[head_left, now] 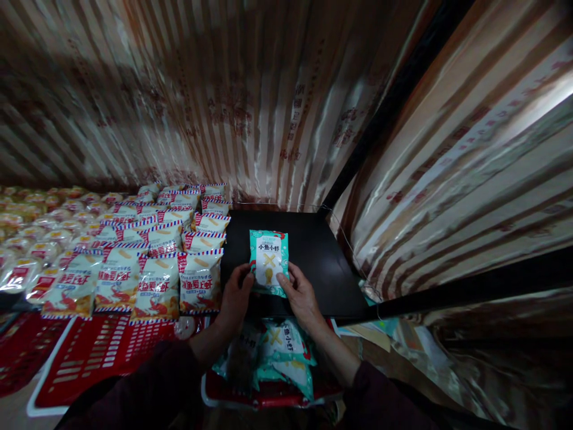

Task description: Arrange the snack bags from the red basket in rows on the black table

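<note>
Between my two hands is a teal and white snack bag (269,263), printed side up, above the black shelf (317,257). My left hand (236,297) grips its lower left edge, fingers curled against the side. On the right edge, my right hand (301,294) pinches the bag with the thumb on its front and the fingers behind. Below my forearms, a red basket (268,399) holds several more teal snack bags (286,349). My left forearm hides part of that pile.
Rows of white and orange snack bags (154,280) stand left of my left hand, with small round wrapped packs (38,254) farther left. Another red basket (111,352) sits below them. Black posts (385,113) and striped plastic sheeting (268,119) bound the shelf.
</note>
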Motion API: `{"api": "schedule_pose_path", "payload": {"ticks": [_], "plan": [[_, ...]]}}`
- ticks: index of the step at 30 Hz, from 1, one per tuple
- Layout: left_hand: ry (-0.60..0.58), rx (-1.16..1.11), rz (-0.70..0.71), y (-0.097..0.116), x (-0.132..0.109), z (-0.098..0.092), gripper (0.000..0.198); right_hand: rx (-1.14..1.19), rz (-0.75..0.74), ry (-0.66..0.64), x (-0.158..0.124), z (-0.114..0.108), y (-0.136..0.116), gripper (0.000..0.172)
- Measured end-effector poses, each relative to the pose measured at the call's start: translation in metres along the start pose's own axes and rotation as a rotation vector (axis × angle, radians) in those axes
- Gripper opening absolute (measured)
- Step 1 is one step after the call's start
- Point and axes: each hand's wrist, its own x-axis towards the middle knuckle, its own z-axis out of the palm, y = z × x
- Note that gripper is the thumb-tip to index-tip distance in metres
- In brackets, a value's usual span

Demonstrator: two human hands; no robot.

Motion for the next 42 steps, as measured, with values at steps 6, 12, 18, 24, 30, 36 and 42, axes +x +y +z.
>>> {"api": "schedule_pose_path", "payload": {"ticks": [6,12,18,24,30,36,42], "plan": [[-0.004,-0.024,0.083,-0.002,0.004,-0.004,0.039,-0.071,0.003,0.021,0.005,-0.005,0.004,0.054],[0.023,0.182,0.249,0.001,0.01,0.014,0.051,-0.221,-0.079,0.043,0.03,-0.003,0.007,0.052],[0.293,0.319,0.339,0.003,0.041,0.059,0.062,-0.522,-0.208,0.074,0.088,0.002,-0.003,0.045],[0.462,0.428,0.289,0.016,0.082,0.07,0.052,-0.601,-0.216,0.127,0.144,0.025,0.001,0.042],[0.483,0.424,0.305,0.013,0.111,0.072,0.048,-0.706,-0.196,0.117,0.172,0.052,0.002,0.038],[0.517,0.407,0.312,0.01,0.126,0.068,0.045,-0.765,-0.152,0.104,0.183,0.063,0.0,0.037],[0.476,0.375,0.248,0.011,0.134,0.062,0.045,-0.861,-0.136,0.117,0.192,0.069,-0.002,0.037]]}}
